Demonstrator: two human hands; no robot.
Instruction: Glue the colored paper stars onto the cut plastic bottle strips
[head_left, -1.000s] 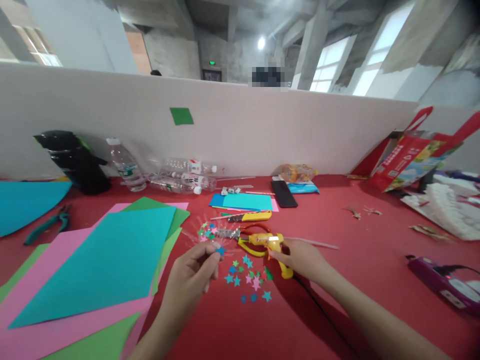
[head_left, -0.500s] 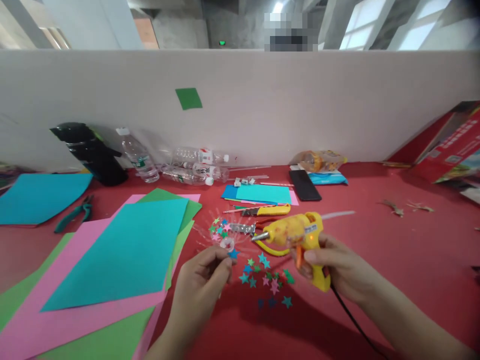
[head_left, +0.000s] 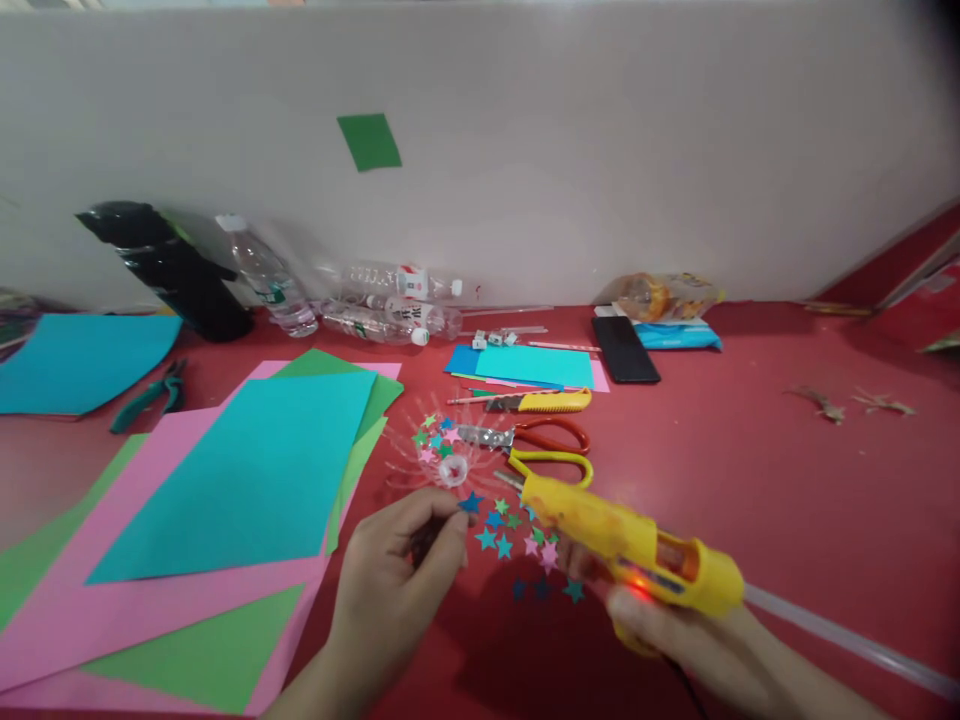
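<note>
On a red desk (head_left: 757,450) strewn with craft supplies, a loose teal sheet (head_left: 75,360) and green-handled pliers (head_left: 150,393) lie at the far left, beside a fanned stack of coloured paper (head_left: 240,480) in pink, green and teal. Clear plastic bottles (head_left: 375,308) lie on their sides against the white partition behind. Near the middle, the person's left hand (head_left: 397,585) rests low over the desk, its grip narrow, thumb and forefinger pinched on a small blue star (head_left: 471,502). Just beyond the fingertips sits a clear plastic ornament (head_left: 444,452) dotted with stars, and to its right a scatter of paper stars (head_left: 525,545) lies loose on the desk. Red and yellow scissors (head_left: 547,448) and a yellow utility knife (head_left: 544,402) lie just behind them. The right hand (head_left: 686,645) has its grip wrapped around the handle of a yellow glue gun (head_left: 630,545), held above the desk with its nozzle angled left towards the stars, a red light glowing on its body and a clear glue stick (head_left: 847,642) trailing out of its back to the right. A black phone (head_left: 625,348) lies farther back, near the partition.
</note>
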